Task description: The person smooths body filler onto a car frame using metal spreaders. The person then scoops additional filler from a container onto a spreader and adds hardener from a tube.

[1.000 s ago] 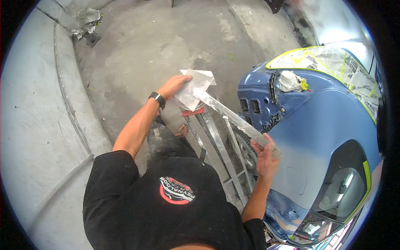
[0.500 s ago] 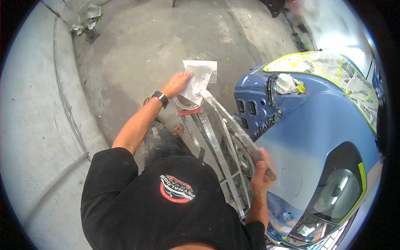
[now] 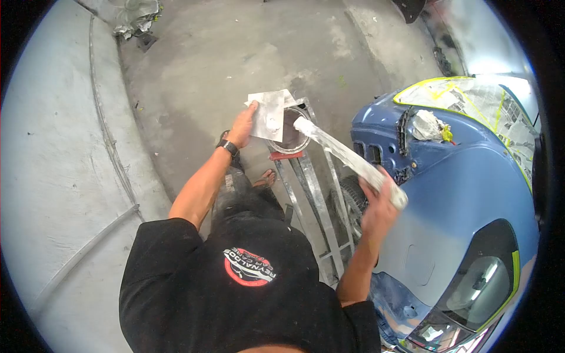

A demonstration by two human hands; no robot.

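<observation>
My left hand [image 3: 241,128], with a dark watch at the wrist, grips the edge of a thin whitish-grey sheet [image 3: 266,109]. A small dab of white paste [image 3: 272,125] lies on the sheet. Wrapped around the far end of a long pale stick [image 3: 351,159] is my right hand [image 3: 379,206]. White paste coats the stick's tip [image 3: 303,125], which sits over the mouth of a round open can [image 3: 299,148]. The sheet overlaps the can's left side. The can rests on top of a metal stand [image 3: 312,191] with a red piece [image 3: 286,156] at its front.
To the right stands a blue car body [image 3: 465,170] with grey primer patches and paper masking edged in yellow tape [image 3: 435,91]. A crumpled wad [image 3: 428,125] sits on it. A pale wall [image 3: 59,176] runs along the left, with crumpled paper [image 3: 138,17] at its far end.
The stick's tip has moved off the sheet to over the can, and the right hand has risen. The sheet has shifted left relative to the can, exposing its opening.
</observation>
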